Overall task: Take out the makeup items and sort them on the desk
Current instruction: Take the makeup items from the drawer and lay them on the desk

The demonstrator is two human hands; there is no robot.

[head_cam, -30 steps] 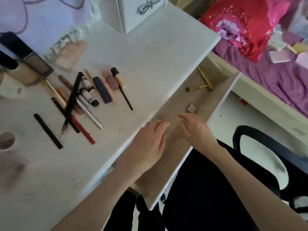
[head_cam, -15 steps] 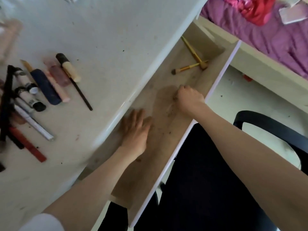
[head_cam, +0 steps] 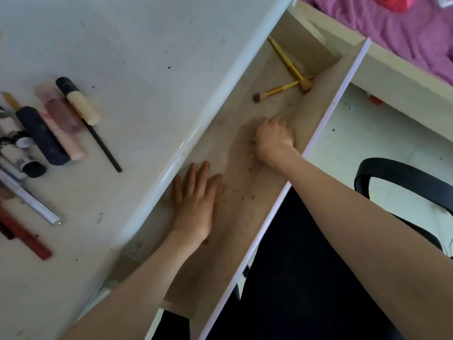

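A second ago I had both hands hovering loose over the drawer (head_cam: pixel 235 148), with a small square case lying bare on its floor ahead of the right fingertips. Since then the right hand (head_cam: pixel 274 138) has gone forward and curled down over that spot, knuckles up, at about 1 o'clock from frame centre. The case no longer shows. I judge the hand is closing on it, but the fingers hide whatever lies beneath, so I cannot tell whether anything is actually gripped.

The left hand (head_cam: pixel 193 204) has dropped flat onto the drawer floor at centre. Its fingers are straight and spread, pointing to 12 o'clock, and it holds nothing.

For the task, that looks like one more item on its way out. Two brushes are left at the drawer's far end, toward 1 o'clock.

- The long brush (head_cam: pixel 284 57) has its axis running 11 to 5 o'clock, with the head at the 5 o'clock end against the drawer's front wall.
- The short brush (head_cam: pixel 277 89) lies 8 to 2 o'clock, bristles toward 8. Its handle tip passes the long brush near that one's head, though I cannot tell which lies on top.

The items already taken out lie in a row on the desk (head_cam: pixel 147 57) at 9 o'clock. Most of them run roughly 11 to 5 o'clock, side by side.
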